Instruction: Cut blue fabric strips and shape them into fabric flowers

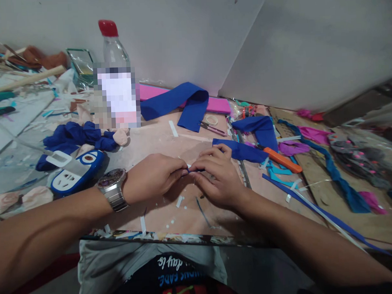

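Note:
My left hand, with a metal watch on its wrist, is closed in a pinch over the middle of the table. Facing it, my right hand is closed too, with thumb and forefinger meeting the left fingertips. A thin bit of blue fabric shows between the fingers; most of it is hidden. Behind my right hand lies a blue fabric strip; whether it joins the held bit I cannot tell. Another wide blue strip curls over a pink box farther back.
Left of my hands sit a blue and white power strip and bunched blue fabric scrunchies. A red-capped bottle stands behind a blurred phone. Small snips and an orange cutter lie on the table among white scraps.

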A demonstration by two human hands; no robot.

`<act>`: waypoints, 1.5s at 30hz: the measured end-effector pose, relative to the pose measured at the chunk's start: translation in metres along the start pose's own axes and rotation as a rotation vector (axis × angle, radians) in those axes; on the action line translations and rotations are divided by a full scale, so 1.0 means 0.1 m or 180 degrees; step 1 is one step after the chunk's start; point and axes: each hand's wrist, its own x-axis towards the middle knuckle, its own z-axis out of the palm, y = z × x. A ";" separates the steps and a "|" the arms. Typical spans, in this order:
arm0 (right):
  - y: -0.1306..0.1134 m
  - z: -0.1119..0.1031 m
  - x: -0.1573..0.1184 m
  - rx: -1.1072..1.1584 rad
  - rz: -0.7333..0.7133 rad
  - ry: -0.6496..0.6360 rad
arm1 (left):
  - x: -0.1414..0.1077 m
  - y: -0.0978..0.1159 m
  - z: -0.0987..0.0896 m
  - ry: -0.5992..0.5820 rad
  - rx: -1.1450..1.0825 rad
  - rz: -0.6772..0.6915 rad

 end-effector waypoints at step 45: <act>-0.03 0.01 -0.01 0.0240 0.0174 0.0012 | -0.02 0.02 0.03 0.0269 -0.0056 0.0365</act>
